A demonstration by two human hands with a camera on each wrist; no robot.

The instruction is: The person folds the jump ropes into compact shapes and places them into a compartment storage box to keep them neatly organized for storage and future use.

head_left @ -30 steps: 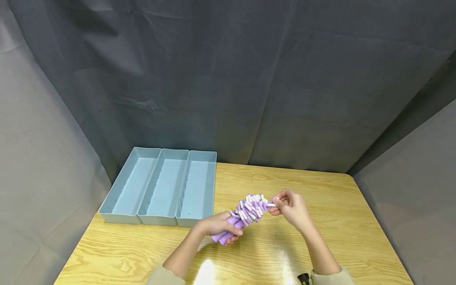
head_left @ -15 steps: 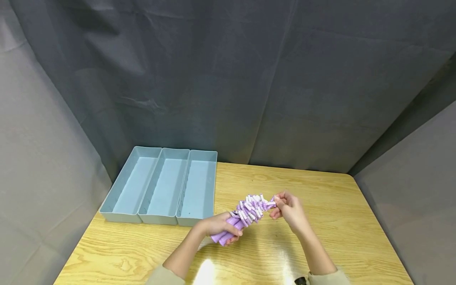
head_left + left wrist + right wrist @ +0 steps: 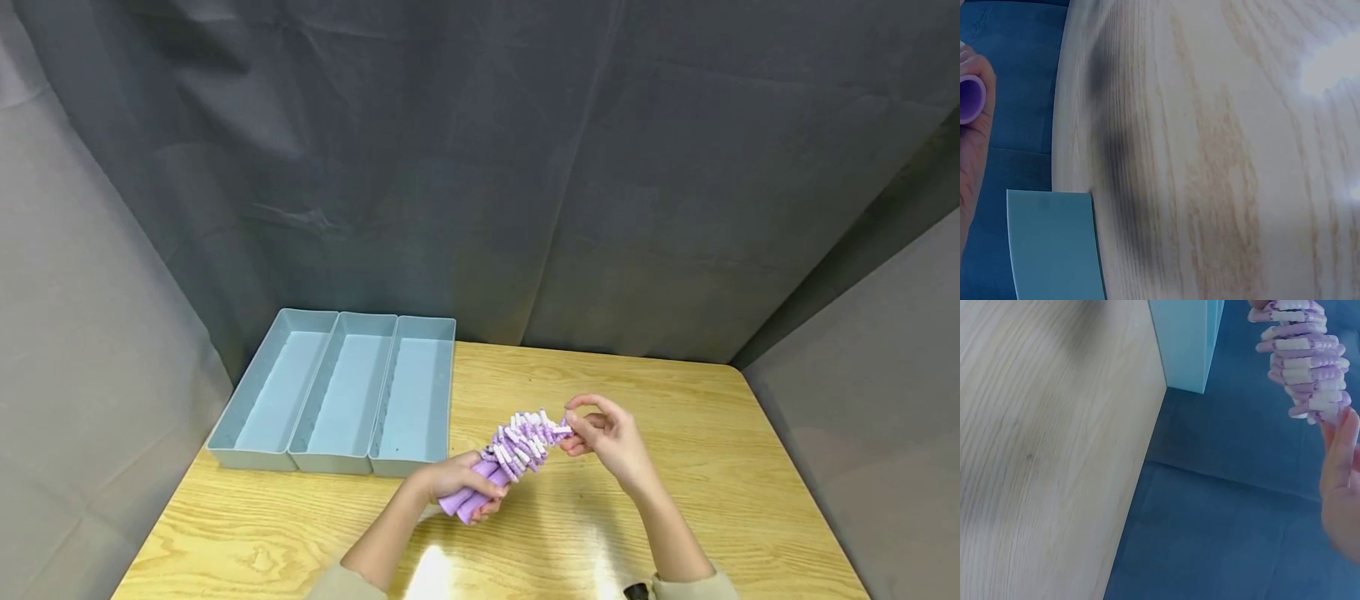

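In the head view a beaded jump rope (image 3: 520, 443), white and lilac, is wound into a tight bundle over its two lilac handles (image 3: 474, 493). My left hand (image 3: 453, 477) grips the handles, held tilted above the table. One handle's hollow end (image 3: 971, 99) shows at the left edge of the left wrist view. At the bundle's other end, my right hand (image 3: 611, 442) pinches the tip of the rope between thumb and fingers. The right wrist view shows the stacked bead loops (image 3: 1310, 369), with the fingertips (image 3: 1347, 422) against the bundle's end.
Three joined blue-grey bins (image 3: 345, 392) stand on the left of the wooden table (image 3: 675, 467). Dark curtain (image 3: 480, 167) hangs behind the table's back edge, with pale cloth at both sides.
The bundle and left hand have shifted slightly left and down. My right hand has come a little left along with the tip, its index finger now more arched.
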